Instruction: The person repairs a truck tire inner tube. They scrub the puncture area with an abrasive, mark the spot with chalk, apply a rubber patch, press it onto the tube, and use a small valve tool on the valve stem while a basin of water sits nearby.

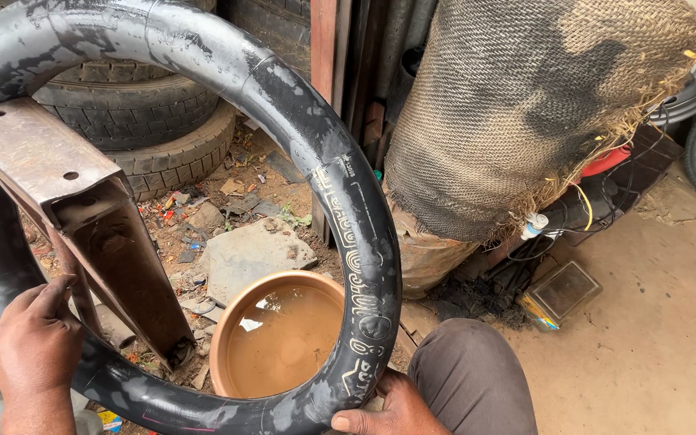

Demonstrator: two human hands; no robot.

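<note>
Left hand point(35, 342): gripping the lower-left curve of the inner tube point(316, 153), fingers curling over its inner edge, closed on the rubber.

Right hand point(384, 411): pressing against the tube's lower-right rim, thumb lying on the outer face, fingers wrapping behind; closed on the tube.

Inner tube: large, black, inflated, wet-looking; standing upright between both hands and filling the left half of the view. Pale raised lettering is running down its right side.

Metal bracket point(82, 217): rusty, angled, with bolt holes; showing through the tube's opening, just beside the left hand.

Basin point(227, 322): round, tan-coloured, sitting on the ground behind the tube's lower arc; holding murky brown water.

Flat case point(561, 292): small, rectangular, dark-topped with a yellow and blue edge; lying on the concrete to the right, well apart from the hands.

Burlap-wrapped drum point(525, 105): coarse brown sacking, frayed at the lower hem, standing upper right. A red object point(606, 161) and black and yellow wires point(598, 213) are showing under its hem.

Stacked tyres point(147, 121): resting behind the tube, upper left.

Knee point(469, 374): in grey trousers, bending just beside the right hand.

Stone slab point(251, 254): lying among rubble on the dirt beyond the basin.
</note>
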